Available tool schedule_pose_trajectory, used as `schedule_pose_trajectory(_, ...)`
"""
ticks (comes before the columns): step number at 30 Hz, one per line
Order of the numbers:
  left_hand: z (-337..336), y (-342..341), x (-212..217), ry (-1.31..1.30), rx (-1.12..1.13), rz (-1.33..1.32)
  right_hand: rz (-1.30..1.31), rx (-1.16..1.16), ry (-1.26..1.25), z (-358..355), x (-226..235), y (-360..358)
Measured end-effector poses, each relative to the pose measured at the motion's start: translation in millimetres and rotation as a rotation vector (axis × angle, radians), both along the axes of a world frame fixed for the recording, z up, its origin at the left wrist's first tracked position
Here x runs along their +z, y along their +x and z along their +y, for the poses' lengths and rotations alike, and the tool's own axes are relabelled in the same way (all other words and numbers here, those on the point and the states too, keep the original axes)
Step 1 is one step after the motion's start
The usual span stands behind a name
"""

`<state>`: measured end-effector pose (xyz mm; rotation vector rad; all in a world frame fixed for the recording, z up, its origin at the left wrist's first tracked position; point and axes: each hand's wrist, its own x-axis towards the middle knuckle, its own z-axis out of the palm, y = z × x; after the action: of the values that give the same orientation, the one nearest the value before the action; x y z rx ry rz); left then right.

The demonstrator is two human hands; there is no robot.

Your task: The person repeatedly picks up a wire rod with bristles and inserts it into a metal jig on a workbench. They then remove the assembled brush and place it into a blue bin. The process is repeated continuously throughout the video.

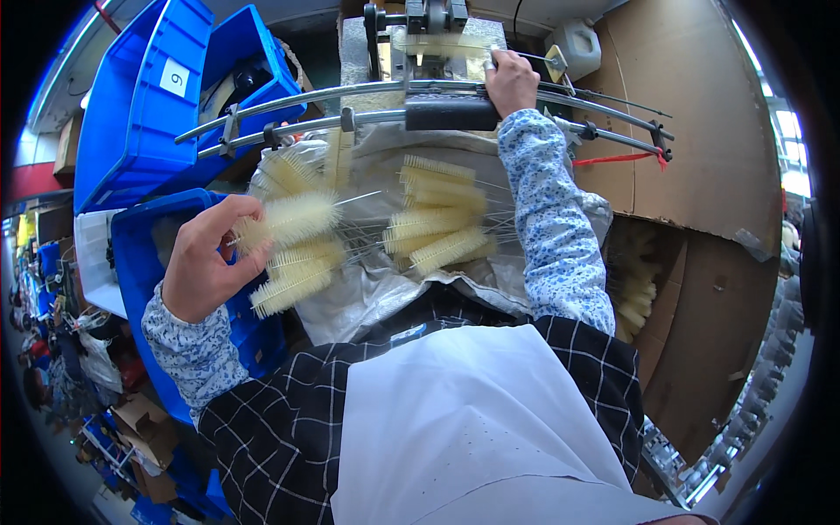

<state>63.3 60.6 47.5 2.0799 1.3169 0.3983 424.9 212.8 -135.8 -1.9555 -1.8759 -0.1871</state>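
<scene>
My left hand (210, 258) has thumb and fingers closed round the end of a cream-bristled bottle brush (304, 216), whose wire stem points right. It is held over a pile of similar brushes (297, 278). Up at the machine (435, 19), my right hand (512, 83) closes at the right end of another brush (448, 45), where its wire stem begins; this brush looks blurred and lies across the machine. Below it, a black block (451, 112) sits on two curved-looking metal rails (354, 90). A second group of brushes (437, 210) lies on the pale sheet, stems pointing right.
Blue bins (140, 114) stand at the left, with another blue bin (188, 341) beside my left forearm. Large cardboard (691, 131) rises at the right, and more brushes (637, 289) lie in a box below it. A white jug (575, 45) stands behind the rails.
</scene>
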Motion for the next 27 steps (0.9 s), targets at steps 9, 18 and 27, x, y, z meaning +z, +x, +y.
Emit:
schedule_pose_trajectory(9,6,5,2,-0.023,-0.012,0.04,-0.061,0.006,0.012,4,5,-65)
schedule_pose_trajectory(18,6,-4,-1,0.212,0.005,-0.02,-0.11,0.013,-0.032,2,-2,12)
schedule_pose_trajectory(27,14,-8,-2,0.05,-0.032,-0.187,0.022,-0.027,-0.153,29,22,111)
